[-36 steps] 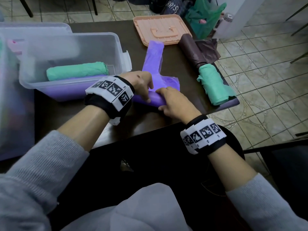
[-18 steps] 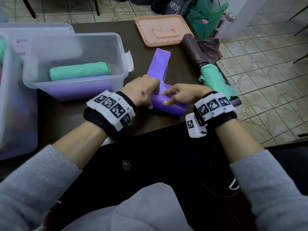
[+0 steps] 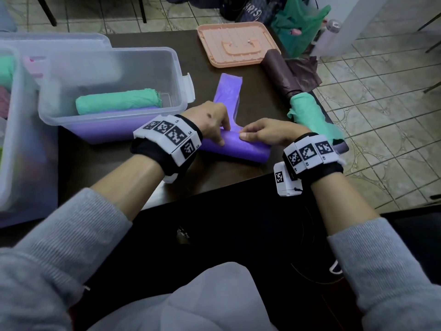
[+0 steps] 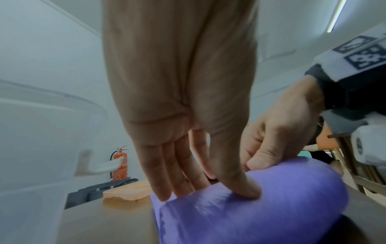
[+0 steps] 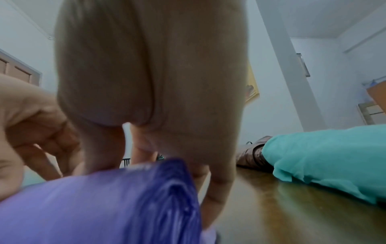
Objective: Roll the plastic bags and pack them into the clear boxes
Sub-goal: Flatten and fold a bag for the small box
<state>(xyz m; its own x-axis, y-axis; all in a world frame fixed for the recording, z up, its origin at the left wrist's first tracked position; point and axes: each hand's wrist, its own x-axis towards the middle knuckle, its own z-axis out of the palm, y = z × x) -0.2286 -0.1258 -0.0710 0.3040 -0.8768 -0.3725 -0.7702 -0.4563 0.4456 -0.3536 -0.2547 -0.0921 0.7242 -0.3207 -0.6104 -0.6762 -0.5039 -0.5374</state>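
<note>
item: purple bag [image 3: 235,149], half rolled, on the dark table [image 3: 250,91] just right of the clear box [image 3: 112,68].
roll axis: lies left to right across me, parallel to the table's near edge; the loose flat tail [image 3: 229,91] runs away from me off the roll's far side, past the box's corner.
left hand [image 3: 210,123]: on the roll's left end, nearest the box; fingers straight and pressed down over the far side, thumb flat on top; nothing clasped.
right hand [image 3: 269,132]: on the roll's right half; fingers bent over the top and far side, thumb tip on the crest, gripping the roll.
key relation: both hands sit on the roll at about equal reach; the unrolled length lies straight ahead of my fingertips, so i judge the next turn goes forward, away from me.
box contents: a green roll [image 3: 118,101] over a purple one, axis matching mine.
waiting, right of the box: brown bag [image 3: 284,75] and green bag [image 3: 312,115].
</note>
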